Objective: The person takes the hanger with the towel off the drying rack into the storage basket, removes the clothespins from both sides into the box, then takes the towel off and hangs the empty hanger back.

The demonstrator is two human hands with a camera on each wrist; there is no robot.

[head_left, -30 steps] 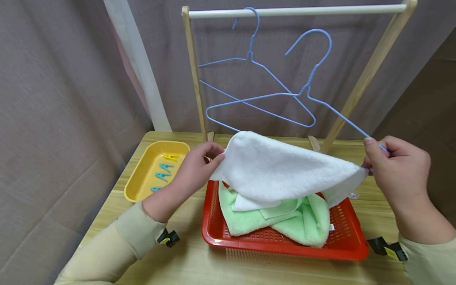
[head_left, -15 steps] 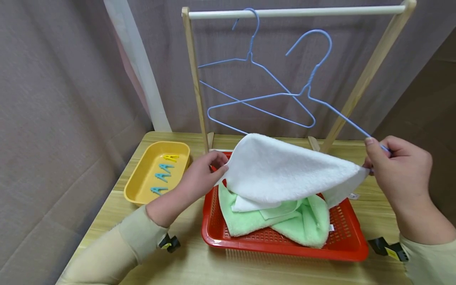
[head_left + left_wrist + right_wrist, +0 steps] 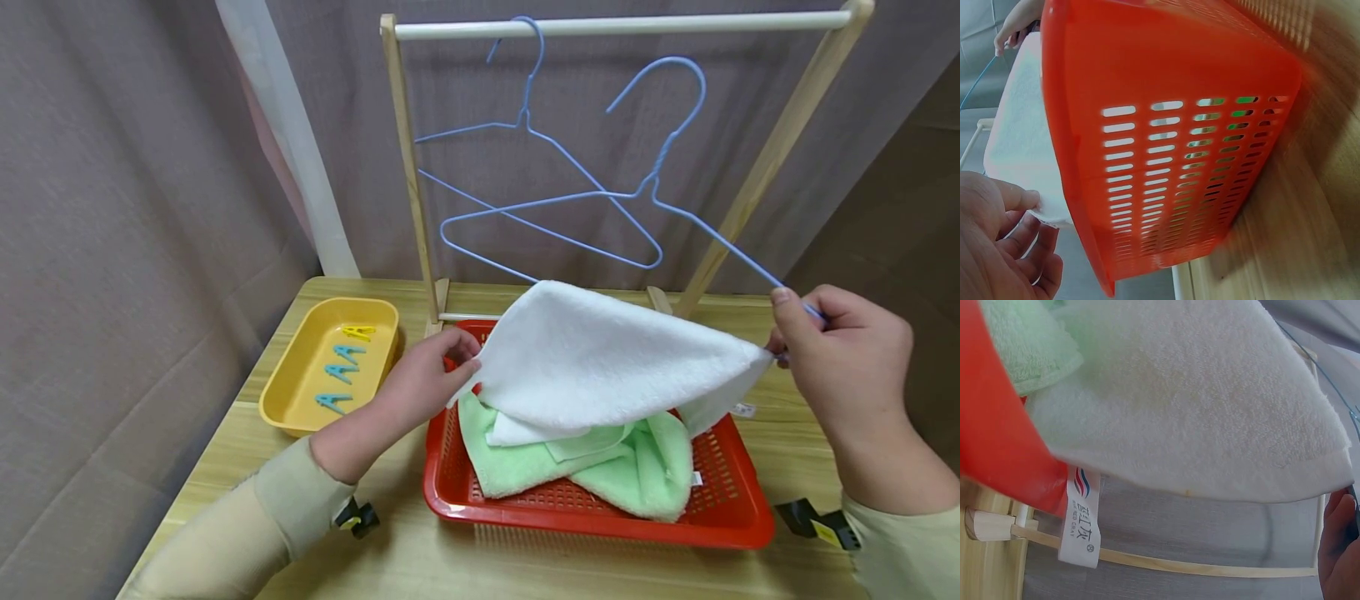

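Observation:
A white towel [image 3: 600, 358] hangs over the lower bar of a blue wire hanger [image 3: 690, 218], above the red basket. My left hand [image 3: 431, 375] pinches the towel's left edge between thumb and fingers, close to the basket's side in the left wrist view. At the other end, my right hand [image 3: 851, 358] grips the hanger's right corner, where the towel's right end also meets the fingers. The hanger's lower bar is hidden under the towel. A printed tag [image 3: 1080, 519] dangles from the towel in the right wrist view.
The red basket [image 3: 600, 525] holds a light green towel [image 3: 652, 467]. Left of it stands a yellow tray [image 3: 281, 392] with blue-green clips [image 3: 333, 402] and a yellow clip [image 3: 358, 332]. A second blue hanger [image 3: 558, 146] hangs from the rack's white rod [image 3: 622, 25] behind.
My left hand has moved right and slightly down with the towel's left edge, baring more of the hanger's lower bar. My right hand stays almost where it was.

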